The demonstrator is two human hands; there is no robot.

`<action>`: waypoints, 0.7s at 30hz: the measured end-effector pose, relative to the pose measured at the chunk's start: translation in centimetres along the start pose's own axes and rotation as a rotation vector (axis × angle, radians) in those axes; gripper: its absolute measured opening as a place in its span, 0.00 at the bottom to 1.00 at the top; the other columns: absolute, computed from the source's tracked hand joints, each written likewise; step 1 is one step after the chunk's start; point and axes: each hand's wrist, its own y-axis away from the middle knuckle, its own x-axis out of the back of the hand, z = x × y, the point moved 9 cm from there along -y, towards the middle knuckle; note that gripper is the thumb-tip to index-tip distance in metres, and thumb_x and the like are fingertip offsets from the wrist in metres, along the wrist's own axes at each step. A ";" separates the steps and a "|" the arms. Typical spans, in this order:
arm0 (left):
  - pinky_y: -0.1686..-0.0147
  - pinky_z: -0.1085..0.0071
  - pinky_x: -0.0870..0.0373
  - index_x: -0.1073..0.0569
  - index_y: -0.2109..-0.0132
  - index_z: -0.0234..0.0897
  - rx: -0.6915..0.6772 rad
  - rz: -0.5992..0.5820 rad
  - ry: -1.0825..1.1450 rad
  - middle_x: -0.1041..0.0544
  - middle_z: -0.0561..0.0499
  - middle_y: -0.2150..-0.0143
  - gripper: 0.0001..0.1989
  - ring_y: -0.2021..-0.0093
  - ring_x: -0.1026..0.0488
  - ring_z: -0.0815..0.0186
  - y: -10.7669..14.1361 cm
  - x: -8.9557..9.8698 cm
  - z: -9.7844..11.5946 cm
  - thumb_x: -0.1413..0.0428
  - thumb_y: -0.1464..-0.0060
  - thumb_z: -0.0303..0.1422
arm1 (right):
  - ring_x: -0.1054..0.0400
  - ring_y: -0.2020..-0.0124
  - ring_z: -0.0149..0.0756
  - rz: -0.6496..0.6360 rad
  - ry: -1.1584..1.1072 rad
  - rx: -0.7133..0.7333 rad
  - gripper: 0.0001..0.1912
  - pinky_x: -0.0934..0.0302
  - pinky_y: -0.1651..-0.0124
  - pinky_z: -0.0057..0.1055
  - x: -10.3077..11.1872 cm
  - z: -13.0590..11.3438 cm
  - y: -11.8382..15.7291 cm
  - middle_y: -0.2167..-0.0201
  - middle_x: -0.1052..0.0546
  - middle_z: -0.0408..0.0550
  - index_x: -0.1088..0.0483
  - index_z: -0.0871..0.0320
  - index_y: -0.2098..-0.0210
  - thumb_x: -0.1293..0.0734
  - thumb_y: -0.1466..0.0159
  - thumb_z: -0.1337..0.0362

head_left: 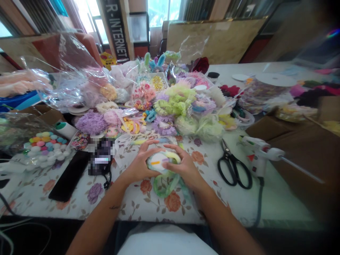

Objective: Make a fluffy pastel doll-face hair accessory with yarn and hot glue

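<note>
Near the front middle of the floral-covered table, both my hands are curled around what looks like a ribbon spool (157, 161), with a round white face bearing an orange strip and a purple one. My left hand (140, 159) grips its left side, fingers over the top and thumb below. On the other side, my right hand (183, 163) wraps its right edge, thumb pressed on the white face. A loop of sheer pale green ribbon (165, 186) hangs below the spool onto the cloth. Pale yellow material shows between the spool and my right fingers.
Black-handled scissors (230, 164) and a white glue gun (259, 156) lie to the right, beside a brown cardboard box (300, 148). Two phones, one a black phone (69, 175), lie left near a bag of pompoms (44, 150). Piled lace and yarn (175, 99) fill the back.
</note>
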 end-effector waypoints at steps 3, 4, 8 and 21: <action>0.37 0.49 0.43 0.30 0.44 0.44 -0.014 0.072 0.045 0.38 0.40 0.38 0.33 0.33 0.46 0.47 -0.1 0.5 -0.2 0.32 0.59 0.40 | 0.27 0.66 0.37 0.052 -0.026 -0.025 0.32 0.31 0.64 0.32 0.5 0.2 -0.1 0.63 0.23 0.44 0.29 0.53 0.51 0.22 0.55 0.59; 0.38 0.49 0.42 0.30 0.45 0.44 -0.023 0.100 0.054 0.37 0.40 0.38 0.33 0.34 0.45 0.48 -0.1 0.7 -0.1 0.32 0.59 0.42 | 0.27 0.65 0.38 0.068 -0.045 -0.034 0.32 0.31 0.63 0.32 0.6 0.3 0.0 0.63 0.23 0.45 0.29 0.53 0.51 0.22 0.55 0.59; 0.37 0.48 0.44 0.26 0.47 0.45 -0.047 0.245 0.011 0.34 0.42 0.41 0.32 0.35 0.43 0.48 0.0 1.6 0.0 0.32 0.61 0.45 | 0.27 0.64 0.38 0.138 -0.132 -0.060 0.31 0.31 0.60 0.33 0.9 0.1 0.3 0.62 0.22 0.44 0.29 0.53 0.52 0.21 0.55 0.59; 0.41 0.48 0.40 0.25 0.48 0.48 -0.036 0.389 -0.116 0.30 0.45 0.47 0.29 0.39 0.39 0.50 0.6 1.8 0.0 0.33 0.59 0.46 | 0.28 0.65 0.37 0.199 -0.211 -0.044 0.32 0.32 0.62 0.31 1.4 0.6 0.0 0.62 0.23 0.43 0.28 0.53 0.53 0.20 0.57 0.61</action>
